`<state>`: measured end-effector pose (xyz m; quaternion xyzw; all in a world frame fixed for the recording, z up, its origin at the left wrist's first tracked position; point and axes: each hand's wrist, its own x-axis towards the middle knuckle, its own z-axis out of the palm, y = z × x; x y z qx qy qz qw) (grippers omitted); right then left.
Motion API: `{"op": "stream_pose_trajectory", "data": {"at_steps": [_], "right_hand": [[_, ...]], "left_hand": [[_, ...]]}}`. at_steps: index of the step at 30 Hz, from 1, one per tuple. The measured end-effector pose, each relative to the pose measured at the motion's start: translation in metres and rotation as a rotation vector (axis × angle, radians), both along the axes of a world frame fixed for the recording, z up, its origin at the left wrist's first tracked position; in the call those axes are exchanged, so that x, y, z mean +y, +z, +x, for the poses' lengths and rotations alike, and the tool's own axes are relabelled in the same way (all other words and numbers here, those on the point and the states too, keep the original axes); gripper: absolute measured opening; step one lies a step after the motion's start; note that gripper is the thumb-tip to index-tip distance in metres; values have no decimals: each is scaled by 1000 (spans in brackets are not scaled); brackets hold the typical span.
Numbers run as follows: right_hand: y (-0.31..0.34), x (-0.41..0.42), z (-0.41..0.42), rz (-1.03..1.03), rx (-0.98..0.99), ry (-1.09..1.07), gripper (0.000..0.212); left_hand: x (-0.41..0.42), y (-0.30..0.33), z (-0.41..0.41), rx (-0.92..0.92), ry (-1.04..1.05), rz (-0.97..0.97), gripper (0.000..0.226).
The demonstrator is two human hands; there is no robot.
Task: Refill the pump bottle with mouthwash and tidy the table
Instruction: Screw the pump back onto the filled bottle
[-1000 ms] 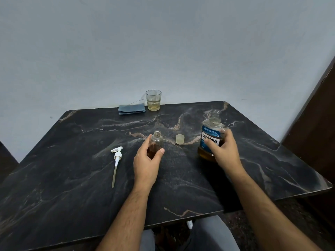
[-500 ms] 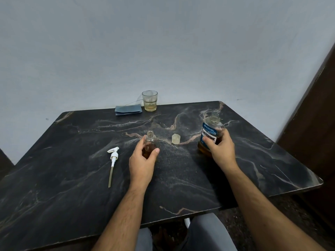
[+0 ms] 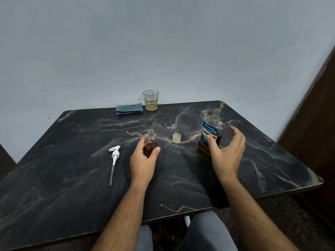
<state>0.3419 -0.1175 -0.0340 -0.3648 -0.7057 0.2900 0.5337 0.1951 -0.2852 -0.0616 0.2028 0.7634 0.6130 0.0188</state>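
Observation:
A small clear pump bottle [image 3: 150,139] stands upright with no top, amber liquid in its lower half. My left hand [image 3: 142,161] is wrapped around its base. The large mouthwash bottle [image 3: 211,128], blue label, uncapped, about a third full of amber liquid, stands at the right. My right hand [image 3: 227,153] is just in front of it with fingers spread, thumb near the label and the other fingers off the bottle. A pale cap [image 3: 176,138] sits between the two bottles. The white pump head [image 3: 115,154] with its long tube lies to the left.
The dark marble table [image 3: 72,160] stands against a pale wall. A glass [image 3: 150,100] holding a little yellowish liquid and a folded blue item [image 3: 129,109] sit at the far edge. A dark wooden panel [image 3: 311,124] rises on the right.
My right hand has loosened off the mouthwash bottle and its fingers have spread apart. My left hand keeps its hold on the small bottle.

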Motion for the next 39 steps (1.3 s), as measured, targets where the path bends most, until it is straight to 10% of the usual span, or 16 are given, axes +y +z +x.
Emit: {"op": "stream_pose_trajectory", "data": {"at_steps": [9,15,23,29,39], "right_hand": [[-4,-61,-11,341,24,181,33],[-8,-74,-29,273,-57,344,30],[-9,-87,-69,-103,-212,628,49],[-13,-93,-98,-191,-316,685,68],[-26,-90,-102,-169,-277,620,47]], "left_hand": [[-3,2,1,-19,-22,-2,55],[-10,5,-1,-142,-68,69,95],[-54,26,-5,44,41,-46,57],[-82,48,-48,86,381,-335,30],[-73,45,-84,-26,245,-979,49]]}}
